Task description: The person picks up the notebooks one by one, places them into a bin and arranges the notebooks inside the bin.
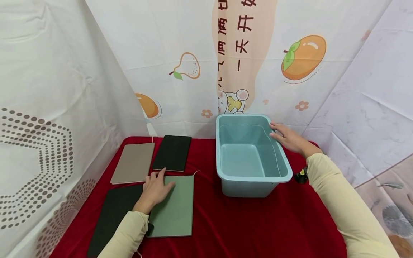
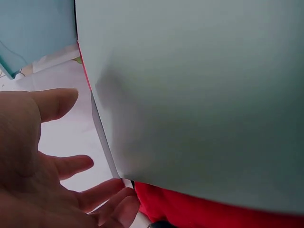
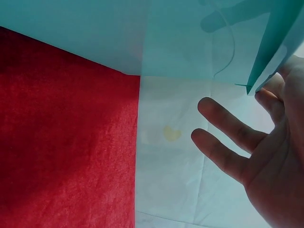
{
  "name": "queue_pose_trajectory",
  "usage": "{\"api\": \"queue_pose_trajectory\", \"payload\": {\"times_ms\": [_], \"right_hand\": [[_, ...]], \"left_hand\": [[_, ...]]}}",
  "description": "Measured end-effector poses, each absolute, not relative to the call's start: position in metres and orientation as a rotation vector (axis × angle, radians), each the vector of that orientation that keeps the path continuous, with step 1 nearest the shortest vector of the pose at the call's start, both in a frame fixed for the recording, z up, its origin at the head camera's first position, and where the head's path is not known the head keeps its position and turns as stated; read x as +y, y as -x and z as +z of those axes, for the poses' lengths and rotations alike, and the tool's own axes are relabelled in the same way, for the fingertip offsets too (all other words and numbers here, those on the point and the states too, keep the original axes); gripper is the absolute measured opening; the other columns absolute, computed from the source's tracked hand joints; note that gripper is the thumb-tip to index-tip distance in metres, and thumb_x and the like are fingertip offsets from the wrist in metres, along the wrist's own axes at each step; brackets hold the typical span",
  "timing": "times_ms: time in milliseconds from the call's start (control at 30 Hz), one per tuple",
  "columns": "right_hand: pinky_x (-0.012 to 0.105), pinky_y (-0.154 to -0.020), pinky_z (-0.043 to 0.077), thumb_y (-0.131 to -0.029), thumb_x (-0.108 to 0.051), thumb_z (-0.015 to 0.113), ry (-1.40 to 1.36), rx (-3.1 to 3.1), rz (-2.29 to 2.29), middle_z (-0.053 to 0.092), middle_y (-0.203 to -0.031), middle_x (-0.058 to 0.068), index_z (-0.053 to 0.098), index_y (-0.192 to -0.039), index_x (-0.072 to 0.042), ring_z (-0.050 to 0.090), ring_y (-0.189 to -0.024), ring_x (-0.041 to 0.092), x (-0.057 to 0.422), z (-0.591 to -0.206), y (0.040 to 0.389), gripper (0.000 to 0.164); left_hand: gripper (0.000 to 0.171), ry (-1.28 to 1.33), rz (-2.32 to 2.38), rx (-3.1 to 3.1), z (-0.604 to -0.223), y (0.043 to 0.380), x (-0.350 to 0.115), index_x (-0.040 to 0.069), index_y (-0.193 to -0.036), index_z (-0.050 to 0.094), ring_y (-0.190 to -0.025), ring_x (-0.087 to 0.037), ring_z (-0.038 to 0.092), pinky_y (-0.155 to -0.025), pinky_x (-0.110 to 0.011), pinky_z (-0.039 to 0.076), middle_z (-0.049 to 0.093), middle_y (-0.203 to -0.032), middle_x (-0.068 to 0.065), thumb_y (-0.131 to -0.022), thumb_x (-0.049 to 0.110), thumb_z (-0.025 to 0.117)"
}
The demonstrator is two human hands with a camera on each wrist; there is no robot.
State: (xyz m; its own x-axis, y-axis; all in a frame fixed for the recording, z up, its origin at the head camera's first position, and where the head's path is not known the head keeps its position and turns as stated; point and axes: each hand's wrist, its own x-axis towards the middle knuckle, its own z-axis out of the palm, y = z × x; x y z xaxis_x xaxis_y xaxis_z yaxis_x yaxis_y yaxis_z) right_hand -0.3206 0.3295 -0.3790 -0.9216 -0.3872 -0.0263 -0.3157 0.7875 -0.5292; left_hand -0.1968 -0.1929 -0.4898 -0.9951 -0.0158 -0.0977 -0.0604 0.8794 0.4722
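1. Counting from your left, you have one dark notebook (image 1: 113, 211) at the front, one taupe notebook (image 1: 133, 163) behind it, one black notebook (image 1: 173, 152) at the back and one green notebook (image 1: 177, 208) at the front: four notebooks, all lying flat and closed.
2. To the right of them you have one blue-green tub (image 1: 246, 188), upright, its bare inner floor showing.
3. One red cloth (image 1: 226, 222) lies under all five things.
4. On the white curtain (image 1: 200, 25) behind, you can count three printed fruits: part of an orange one, then an outlined pear, then a whole orange one.
5. Your left hand (image 1: 155, 190) is over the upper left part of the green notebook, fingers loosely spread and thumb held apart. Its longest finger reaches past the notebook's far edge, close to the near edge of the black notebook. Whether the fingertips press the cover or only hover, you cannot tell.
6. Your right hand (image 1: 288, 138) is at the tub's right side, fingers spread and fairly straight. Its fingertips touch the rim near the far corner, while two fingers stretch out free below the rim in the right wrist view.
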Motion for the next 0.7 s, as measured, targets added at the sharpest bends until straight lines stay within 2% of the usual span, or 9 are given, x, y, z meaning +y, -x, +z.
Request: {"api": "queue_pose_trajectory", "payload": {"times_ms": [233, 367, 533, 700], "right_hand": [[0.07, -0.121, 0.016, -0.109, -0.033, 0.046, 0.572, 2.84, -0.806, 0.015, -0.17, 0.024, 0.021, -0.161, 0.001, 0.015, -0.155, 0.05, 0.3308, -0.3803, 0.321, 0.067], [0.071, -0.121, 0.015, -0.11, -0.033, 0.046, 0.586, 2.813, -0.827, 0.012, -0.17, 0.025, 0.019, -0.161, 0.002, 0.013, -0.155, 0.051, 0.3296, -0.378, 0.3198, 0.068], [0.069, -0.122, 0.014, -0.11, -0.03, 0.046, 0.588, 2.808, -0.822, 0.012, -0.17, 0.024, 0.02, -0.161, 0.002, 0.012, -0.156, 0.049, 0.3274, -0.376, 0.3185, 0.066], [0.069, -0.122, 0.014, -0.11, -0.031, 0.046, 0.583, 2.808, -0.818, 0.012, -0.17, 0.024, 0.02, -0.161, 0.002, 0.013, -0.155, 0.049, 0.327, -0.3773, 0.3185, 0.066]], "left_hand": [[0.071, 0.081, 0.693, 2.933, -0.4904, 0.1965, -0.1944, 0.002, -0.152, 0.043, -0.125, -0.049, 0.039, -0.095, -0.06, 0.04, 0.041, -0.146, -0.034, -0.097, 0.04, 0.065], [0.07, 0.104, 0.655, 2.951, -0.4898, 0.1958, -0.1943, 0.0, -0.15, 0.046, -0.119, -0.047, 0.042, -0.09, -0.057, 0.042, 0.044, -0.137, -0.035, -0.095, 0.038, 0.068], [0.072, 0.143, 0.675, 2.927, -0.4866, 0.1941, -0.1927, -0.003, -0.151, 0.042, -0.115, -0.048, 0.044, -0.086, -0.057, 0.046, 0.043, -0.133, -0.037, -0.096, 0.037, 0.067], [0.079, 0.194, 0.731, 2.855, -0.4835, 0.1918, -0.1926, -0.006, -0.154, 0.032, -0.129, -0.059, 0.04, -0.097, -0.065, 0.046, 0.034, -0.141, -0.042, -0.096, 0.037, 0.065]]}}
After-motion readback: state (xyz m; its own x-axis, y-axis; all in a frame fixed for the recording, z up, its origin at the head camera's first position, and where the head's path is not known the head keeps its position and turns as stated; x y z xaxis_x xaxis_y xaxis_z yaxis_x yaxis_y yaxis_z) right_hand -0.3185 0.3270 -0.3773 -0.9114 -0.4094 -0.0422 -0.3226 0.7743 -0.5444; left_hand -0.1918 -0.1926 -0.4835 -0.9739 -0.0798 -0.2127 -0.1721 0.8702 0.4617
